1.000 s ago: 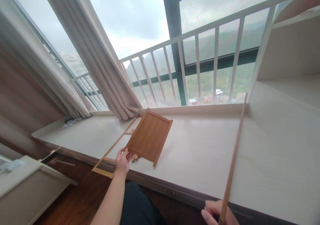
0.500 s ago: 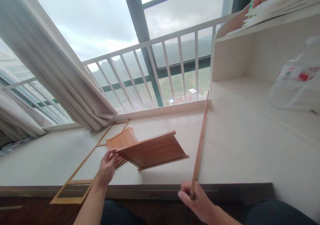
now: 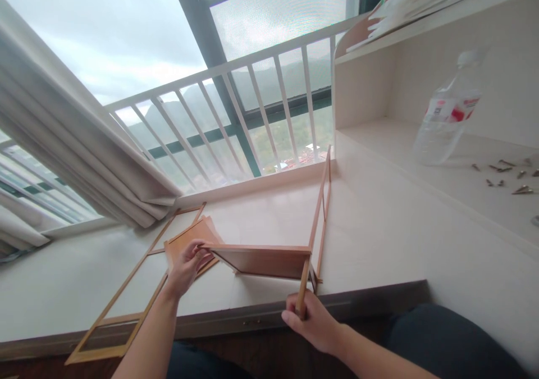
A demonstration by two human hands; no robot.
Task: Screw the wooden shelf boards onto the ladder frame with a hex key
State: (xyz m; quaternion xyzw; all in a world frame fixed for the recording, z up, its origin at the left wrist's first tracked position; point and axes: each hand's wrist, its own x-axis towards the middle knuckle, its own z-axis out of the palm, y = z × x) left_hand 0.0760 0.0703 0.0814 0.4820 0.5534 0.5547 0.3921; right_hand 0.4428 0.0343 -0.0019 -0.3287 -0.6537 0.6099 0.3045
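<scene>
My left hand [image 3: 184,271] pinches the left end of a brown wooden shelf panel [image 3: 265,262], which is held above the white surface. A narrow wooden side frame [image 3: 318,210] stands on edge at the right. My right hand [image 3: 312,320] is wrapped round its near end. The panel's right end meets the frame's rail; whether they are joined cannot be made out. Behind my left hand lie several stacked wooden panels [image 3: 191,237]. They rest on a second, ladder-like wooden frame [image 3: 120,319], whose near end juts over the platform's front edge.
The white platform [image 3: 370,238] ends at a dark front edge [image 3: 357,303]. On the right shelf stand a clear plastic bottle [image 3: 446,120] and several loose screws [image 3: 522,190]. A grey curtain [image 3: 101,143] and a white railing [image 3: 269,56] line the window behind.
The panel's right end has swung toward the frame and now meets it. The frame has turned, showing its second rail. My view has shifted right, bringing the screws into sight.
</scene>
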